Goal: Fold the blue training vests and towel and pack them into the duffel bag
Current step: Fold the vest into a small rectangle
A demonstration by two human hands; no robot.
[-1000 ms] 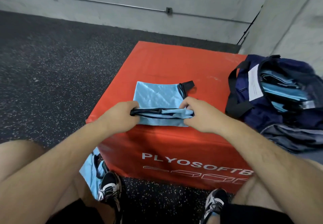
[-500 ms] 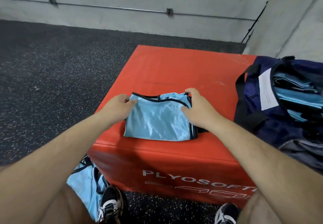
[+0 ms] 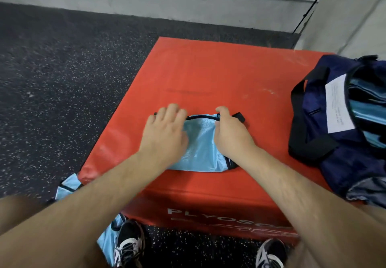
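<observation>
A folded light-blue training vest [image 3: 200,148] with black trim lies on the red plyo box [image 3: 208,75]. My left hand [image 3: 165,134] lies flat on the vest's left part, fingers straight and pressing down. My right hand [image 3: 229,132] is at the vest's far right corner, its fingers curled around the black-trimmed edge. The navy duffel bag [image 3: 317,109] stands open on the box's right side, with several folded blue items [image 3: 363,104] inside. More light-blue cloth [image 3: 69,188] hangs at the box's near left, beside my leg.
A white label [image 3: 338,104] lies on the bag's rim. Black bag straps [image 3: 300,121] hang over its left side. Speckled black rubber floor [image 3: 62,79] surrounds the box. Grey walls stand behind and to the right. My shoes [image 3: 129,244] are on the floor below.
The vest's near edge was folded away from me, making a smaller packet. My left hand then went flat onto it, and my right hand shifted to its far right corner.
</observation>
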